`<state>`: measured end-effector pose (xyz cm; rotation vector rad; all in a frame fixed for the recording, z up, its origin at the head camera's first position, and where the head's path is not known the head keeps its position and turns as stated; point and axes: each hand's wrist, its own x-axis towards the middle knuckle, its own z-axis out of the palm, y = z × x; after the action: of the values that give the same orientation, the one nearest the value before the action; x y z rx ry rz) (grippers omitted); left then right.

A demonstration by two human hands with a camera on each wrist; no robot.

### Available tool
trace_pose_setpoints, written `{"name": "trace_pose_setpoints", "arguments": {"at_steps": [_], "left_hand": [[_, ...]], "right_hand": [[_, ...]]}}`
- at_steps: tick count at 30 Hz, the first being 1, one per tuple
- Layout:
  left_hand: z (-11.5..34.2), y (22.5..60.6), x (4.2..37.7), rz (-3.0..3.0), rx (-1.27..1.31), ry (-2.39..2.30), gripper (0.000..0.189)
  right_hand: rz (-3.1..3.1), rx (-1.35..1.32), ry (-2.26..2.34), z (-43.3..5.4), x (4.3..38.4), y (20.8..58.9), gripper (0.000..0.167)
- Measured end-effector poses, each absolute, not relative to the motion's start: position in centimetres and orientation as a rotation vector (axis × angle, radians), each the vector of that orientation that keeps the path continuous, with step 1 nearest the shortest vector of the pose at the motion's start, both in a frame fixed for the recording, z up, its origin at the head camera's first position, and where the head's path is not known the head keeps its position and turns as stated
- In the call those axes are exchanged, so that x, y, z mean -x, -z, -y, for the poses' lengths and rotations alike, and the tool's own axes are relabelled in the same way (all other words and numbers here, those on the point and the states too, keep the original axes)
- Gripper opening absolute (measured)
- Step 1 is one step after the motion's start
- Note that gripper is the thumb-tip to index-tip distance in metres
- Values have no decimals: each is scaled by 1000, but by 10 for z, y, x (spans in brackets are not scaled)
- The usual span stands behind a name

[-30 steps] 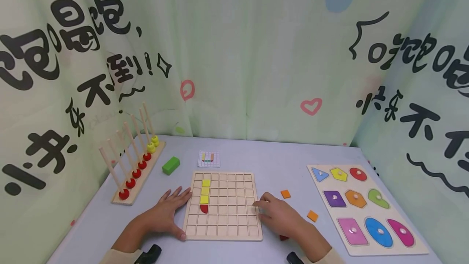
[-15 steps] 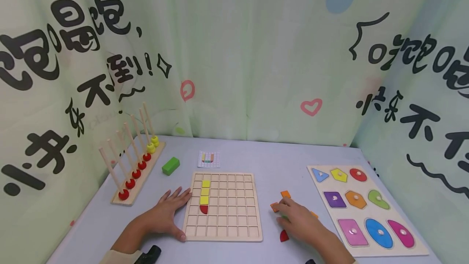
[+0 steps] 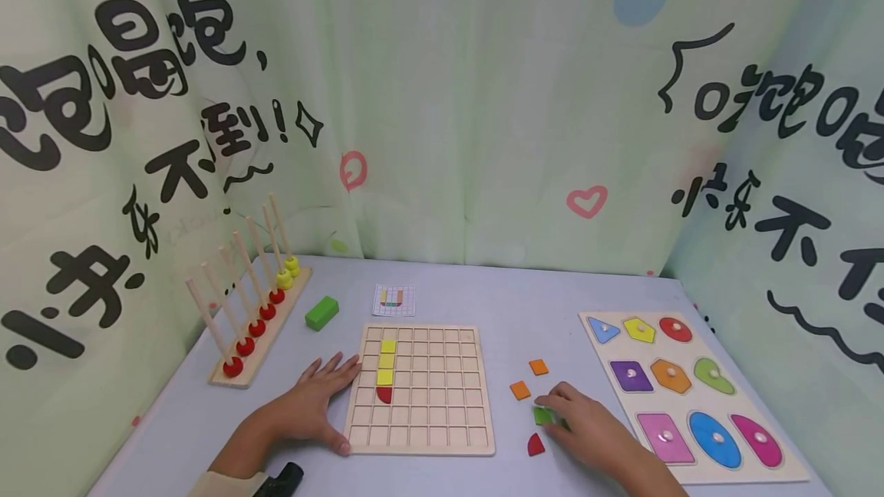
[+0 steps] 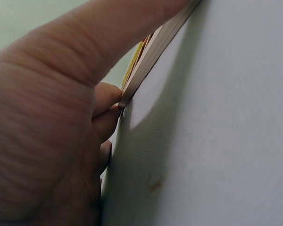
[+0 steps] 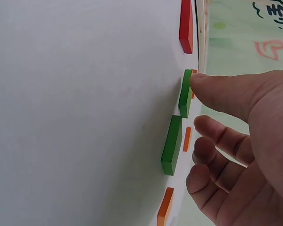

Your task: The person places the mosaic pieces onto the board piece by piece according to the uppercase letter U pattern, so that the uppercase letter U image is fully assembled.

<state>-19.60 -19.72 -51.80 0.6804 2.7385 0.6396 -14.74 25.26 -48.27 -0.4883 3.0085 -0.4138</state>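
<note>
In the head view my left hand (image 3: 319,399) lies spread along the left edge of a wooden grid board (image 3: 442,413), its thumb at the near left corner. On the board, several yellow squares (image 3: 387,360) stand in a column above a red quarter-round tile (image 3: 384,394). My right hand (image 3: 587,432) hovers low over loose tiles, fingers apart. Its thumb overlaps one green tile (image 5: 184,96) in the right wrist view; a second green tile (image 5: 171,146) lies beside it, under the fingers. Another red quarter-round tile (image 3: 536,445) lies near the thumb.
Two orange squares (image 3: 520,390) lie left of the right hand; another orange tile (image 5: 165,207) shows in the right wrist view. A pattern card (image 3: 394,300), green block (image 3: 321,313) and peg stand (image 3: 262,328) sit behind and left. A shape puzzle (image 3: 680,397) lies right.
My right hand has moved right, from the board's right edge to the loose tiles, then slightly further, uncovering an orange square and a green tile. My left hand has stayed put.
</note>
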Motion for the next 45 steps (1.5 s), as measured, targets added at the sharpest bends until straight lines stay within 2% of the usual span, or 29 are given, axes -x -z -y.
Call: {"name": "trace_pose_setpoints", "arguments": {"at_steps": [34, 45], "left_hand": [[196, 519, 195, -2740, -640, -626, 130], [196, 517, 195, -2731, -633, -640, 128]], "right_hand": [[-2975, 470, 437, -254, 148, 488, 34], [-3006, 440, 481, -238, 151, 482, 35]]}}
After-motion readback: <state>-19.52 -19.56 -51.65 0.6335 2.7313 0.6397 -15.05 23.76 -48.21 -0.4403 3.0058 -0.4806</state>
